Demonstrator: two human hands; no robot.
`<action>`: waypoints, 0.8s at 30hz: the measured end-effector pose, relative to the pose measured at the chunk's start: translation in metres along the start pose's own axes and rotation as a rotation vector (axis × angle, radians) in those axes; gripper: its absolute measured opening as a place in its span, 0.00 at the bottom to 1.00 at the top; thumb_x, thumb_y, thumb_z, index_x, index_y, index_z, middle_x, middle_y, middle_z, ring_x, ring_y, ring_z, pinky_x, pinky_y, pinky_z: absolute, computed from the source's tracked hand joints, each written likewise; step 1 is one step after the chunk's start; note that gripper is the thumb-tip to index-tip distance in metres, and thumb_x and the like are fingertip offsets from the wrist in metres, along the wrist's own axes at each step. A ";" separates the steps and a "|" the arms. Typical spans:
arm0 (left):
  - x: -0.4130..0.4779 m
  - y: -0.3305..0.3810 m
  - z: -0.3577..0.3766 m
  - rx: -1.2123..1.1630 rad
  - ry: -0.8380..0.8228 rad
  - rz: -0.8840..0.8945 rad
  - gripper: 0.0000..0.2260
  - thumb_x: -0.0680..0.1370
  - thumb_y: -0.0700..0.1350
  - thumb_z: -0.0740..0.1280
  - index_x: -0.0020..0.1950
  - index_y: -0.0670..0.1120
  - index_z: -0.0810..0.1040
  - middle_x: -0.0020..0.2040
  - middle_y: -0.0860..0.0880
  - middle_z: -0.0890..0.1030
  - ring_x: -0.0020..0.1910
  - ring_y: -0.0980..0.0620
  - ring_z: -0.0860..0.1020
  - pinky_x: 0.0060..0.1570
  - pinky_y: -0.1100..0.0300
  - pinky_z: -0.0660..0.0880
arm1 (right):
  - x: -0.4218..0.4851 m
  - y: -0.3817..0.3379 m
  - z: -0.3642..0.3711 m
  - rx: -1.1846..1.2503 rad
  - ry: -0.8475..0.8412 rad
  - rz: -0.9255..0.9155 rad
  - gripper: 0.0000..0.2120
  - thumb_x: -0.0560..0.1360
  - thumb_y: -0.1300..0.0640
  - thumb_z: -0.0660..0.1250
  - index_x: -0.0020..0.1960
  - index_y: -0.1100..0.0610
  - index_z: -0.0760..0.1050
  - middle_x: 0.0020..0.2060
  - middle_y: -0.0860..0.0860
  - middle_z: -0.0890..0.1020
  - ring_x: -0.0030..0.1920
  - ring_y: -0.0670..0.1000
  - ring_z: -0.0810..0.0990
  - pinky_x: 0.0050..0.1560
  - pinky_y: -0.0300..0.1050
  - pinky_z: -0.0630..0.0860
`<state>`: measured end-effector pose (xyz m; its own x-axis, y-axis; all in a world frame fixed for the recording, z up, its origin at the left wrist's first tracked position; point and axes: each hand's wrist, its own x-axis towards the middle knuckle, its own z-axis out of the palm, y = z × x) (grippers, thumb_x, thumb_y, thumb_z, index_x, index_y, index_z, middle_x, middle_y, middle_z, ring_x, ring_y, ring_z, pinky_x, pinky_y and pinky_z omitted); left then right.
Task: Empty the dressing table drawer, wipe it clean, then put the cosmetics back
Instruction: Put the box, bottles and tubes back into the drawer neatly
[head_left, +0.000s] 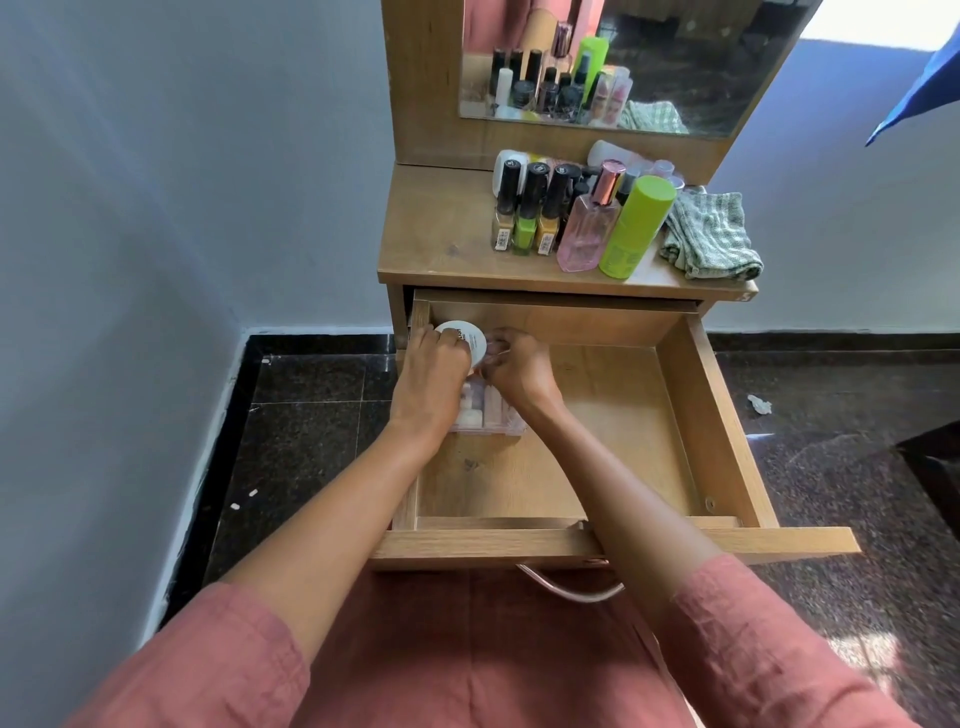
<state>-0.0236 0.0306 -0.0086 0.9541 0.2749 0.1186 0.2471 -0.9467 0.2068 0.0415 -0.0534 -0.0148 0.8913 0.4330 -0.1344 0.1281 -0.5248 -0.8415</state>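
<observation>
The fingers (427, 336) of the person's left hand (434, 370) are curled round a white round jar (464, 338), holding it from its left side at the far left corner of the drawer (719, 415). The fingers (500, 347) of the right hand (519, 370) are bent tight against the jar's right edge. Whether they pinch the jar or something small and pale beside it cannot be told. The two hands sit close together, knuckles up.

Directly under both wrists, on the near side of the fingers, lies one clear plastic box (493, 422) on the drawer floor. It holds several small pale tubes and pots, too hidden by the hands to count. The drawer is pulled fully out; right of the fingers its wooden bottom is bare, and a curved metal handle (571, 588) hangs below its front panel.

Beyond the fingers, above the drawer, the worktop (441, 244) carries the other cosmetics. Three black-capped nail polish bottles (530, 210) stand in a front row: one beige, one green, one amber. Right of them stand one pink perfume bottle (587, 231) and one lime-green spray can (636, 228). More dark-capped and white containers crowd behind, their number unclear. One green checked cloth (711, 240) lies crumpled at the worktop's right end, and a mirror (701, 67) rises at the back.
</observation>
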 end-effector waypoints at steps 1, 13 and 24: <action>0.000 -0.001 0.000 -0.008 0.002 0.002 0.13 0.76 0.33 0.62 0.60 0.35 0.73 0.60 0.39 0.76 0.61 0.42 0.70 0.62 0.55 0.66 | 0.000 0.000 -0.001 -0.010 0.000 0.020 0.13 0.71 0.70 0.60 0.54 0.65 0.75 0.37 0.49 0.77 0.38 0.46 0.75 0.37 0.34 0.71; 0.016 0.029 -0.038 -0.443 0.240 0.044 0.12 0.77 0.38 0.64 0.59 0.42 0.76 0.57 0.45 0.78 0.57 0.49 0.75 0.55 0.59 0.71 | -0.013 -0.011 -0.063 -0.006 0.366 -0.181 0.08 0.71 0.67 0.67 0.50 0.64 0.79 0.41 0.55 0.82 0.37 0.46 0.78 0.38 0.21 0.71; 0.080 0.083 -0.067 -0.603 0.351 0.108 0.21 0.72 0.34 0.68 0.64 0.40 0.72 0.60 0.42 0.74 0.59 0.45 0.74 0.59 0.57 0.71 | 0.021 -0.027 -0.134 -0.064 0.594 -0.238 0.26 0.69 0.59 0.71 0.65 0.59 0.67 0.61 0.59 0.71 0.61 0.56 0.71 0.62 0.56 0.71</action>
<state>0.0624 -0.0150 0.0834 0.8321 0.3187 0.4539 -0.0794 -0.7415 0.6663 0.1148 -0.1278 0.0754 0.9219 0.0733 0.3804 0.3616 -0.5150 -0.7772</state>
